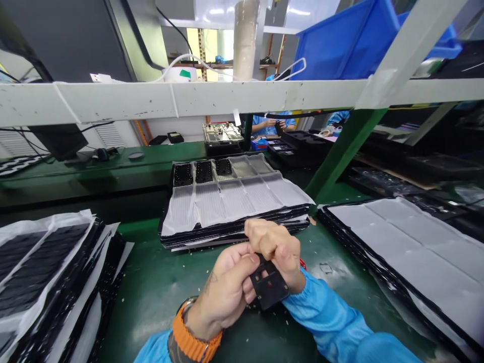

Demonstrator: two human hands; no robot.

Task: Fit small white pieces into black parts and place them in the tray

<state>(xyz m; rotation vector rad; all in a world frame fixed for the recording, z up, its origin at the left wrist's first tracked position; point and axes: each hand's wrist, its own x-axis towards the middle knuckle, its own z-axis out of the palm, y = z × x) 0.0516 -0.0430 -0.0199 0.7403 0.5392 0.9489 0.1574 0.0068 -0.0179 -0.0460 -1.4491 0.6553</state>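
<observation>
A small flat black plastic part point(269, 288) with a rectangular opening is held above the green bench. My left hand point(230, 282), with an orange-strapped watch at the wrist, grips it between thumb and fingers from the left. Curled over the part's upper end is my right hand point(278, 247), its fingers closed; whether they pinch the part itself or something small on it is hidden. Just behind the hands lies a stack of black trays point(234, 201) topped with white sheeting, several black parts point(204, 172) showing in its far row.
Another tray stack point(41, 262) stands at the left, and one covered in white point(412, 237) at the right. Small pale bits dot the green bench point(151, 282). A white shelf beam point(212, 98) crosses overhead, carrying a blue bin point(340, 45). Beyond it, a co-worker's hands point(270, 123) show.
</observation>
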